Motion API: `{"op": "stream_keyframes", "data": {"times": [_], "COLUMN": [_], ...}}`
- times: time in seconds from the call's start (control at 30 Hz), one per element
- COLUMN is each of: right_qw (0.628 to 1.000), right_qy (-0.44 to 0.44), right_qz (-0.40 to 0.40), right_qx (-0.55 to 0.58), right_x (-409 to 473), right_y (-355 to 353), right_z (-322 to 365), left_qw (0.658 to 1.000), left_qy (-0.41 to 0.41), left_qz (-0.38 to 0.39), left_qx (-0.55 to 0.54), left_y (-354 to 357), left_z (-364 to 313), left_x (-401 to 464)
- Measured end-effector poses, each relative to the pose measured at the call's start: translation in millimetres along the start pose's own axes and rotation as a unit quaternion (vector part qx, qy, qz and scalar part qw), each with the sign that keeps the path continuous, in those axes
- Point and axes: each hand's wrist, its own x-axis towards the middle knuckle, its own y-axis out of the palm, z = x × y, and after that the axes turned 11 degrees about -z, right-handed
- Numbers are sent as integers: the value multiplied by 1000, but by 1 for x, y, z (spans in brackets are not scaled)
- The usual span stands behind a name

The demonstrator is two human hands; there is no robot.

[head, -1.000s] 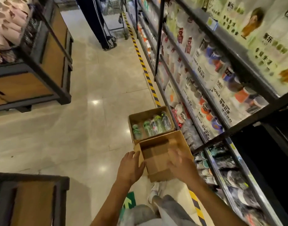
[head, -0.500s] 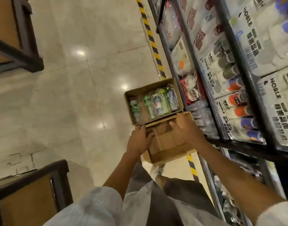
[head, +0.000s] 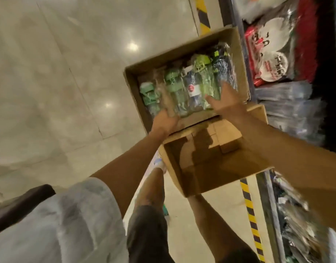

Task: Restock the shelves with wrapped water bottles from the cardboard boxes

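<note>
A cardboard box (head: 182,49) on the floor holds several plastic-wrapped water bottles (head: 193,86) with green, lime and dark blue lids. My left hand (head: 164,120) reaches over the box's near edge, and its blurred fingers lie stretched along a clear wrapped bottle at the left. My right hand (head: 227,101) hovers with spread fingers over the bottles at the right end, touching their wrap. Nearer to me stands a second cardboard box (head: 182,179) with only folded cardboard inside. The low shelf (head: 248,78) runs along the right.
Wrapped goods (head: 271,69) fill the bottom shelf at the right. Yellow-black hazard tape (head: 251,213) runs along the floor by the shelf. A dark display stand (head: 20,204) is at the lower left. My legs and a white shoe (head: 160,165) stand beside the near box.
I have bent lower and closer. Both hands moved from the near empty box forward into the far box, onto the wrapped bottles.
</note>
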Motion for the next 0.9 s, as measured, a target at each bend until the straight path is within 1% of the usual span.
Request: {"op": "stream_keyframes", "data": {"times": [0.1,0.2,0.27,0.33,0.4,0.5,0.6,0.67,0.77,0.9], "right_qw": [999,998,997,995,993,991,987,986,985,988], "right_qy": [-18,-26,-17,-12,-11,11,11,7,23,54], "right_qz": [-30,-45,-51,-74,-109,-129,-155,-165,-170,-143], "right_qx": [1,-32,-51,-59,-55,-28,-36,-38,-25,8], "right_x": [60,111,134,146,154,160,164,166,168,165], "right_y": [44,82,105,124,137,149,155,160,159,155], "right_z": [-7,-17,-29,-35,-36,-31,-31,-32,-31,-22], "left_qw": [999,994,989,983,977,969,964,963,974,980], "left_qy": [-38,-41,-59,-76,-90,-105,-127,-118,-98,-68], "left_qz": [-3,-47,-65,-67,-60,-58,-94,-112,-94,-79], "left_qx": [-34,-88,-119,-156,-183,-215,-214,-215,-182,-172], "left_y": [38,67,88,108,124,139,144,140,137,128], "left_z": [6,3,4,9,10,8,4,5,14,25], "left_x": [70,135,175,200,215,223,228,236,252,250]}}
